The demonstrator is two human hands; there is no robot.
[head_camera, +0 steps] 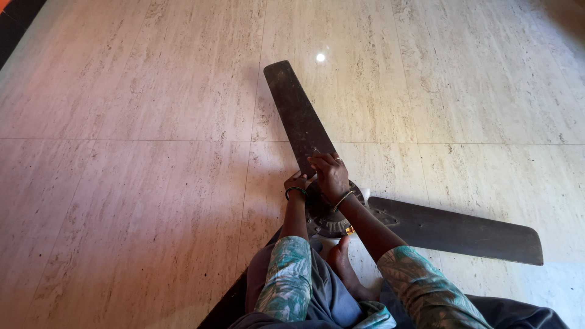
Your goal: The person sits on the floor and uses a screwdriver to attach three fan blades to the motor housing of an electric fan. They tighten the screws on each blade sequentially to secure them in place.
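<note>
A dark brown ceiling fan [332, 210] lies flat on a pale, veined stone-tile floor [134, 183], directly in front of the seated person. The right hand [330, 175] rests on top of the fan where one blade meets the round motor hub [323, 216], fingers curled down and pressing on the blade root; whether it truly grips anything there I cannot tell. The left hand [297, 183] sits just to the left of the right hand, touching the hub's edge with fingers bent around it, a green bangle on its wrist. A thin bangle circles the right wrist and a ring shows on one right finger.

One blade [297, 116] stretches away from the hands, up the floor, and another blade [457, 231] runs out to the right of the right hand. A bare foot [342, 262] lies just below the hub, near the hands, between teal patterned sleeves.

Grout lines cross the floor, a bright lamp reflection [320, 57] shines beyond the far blade tip, and a dark strip edges the floor's far left corner.
</note>
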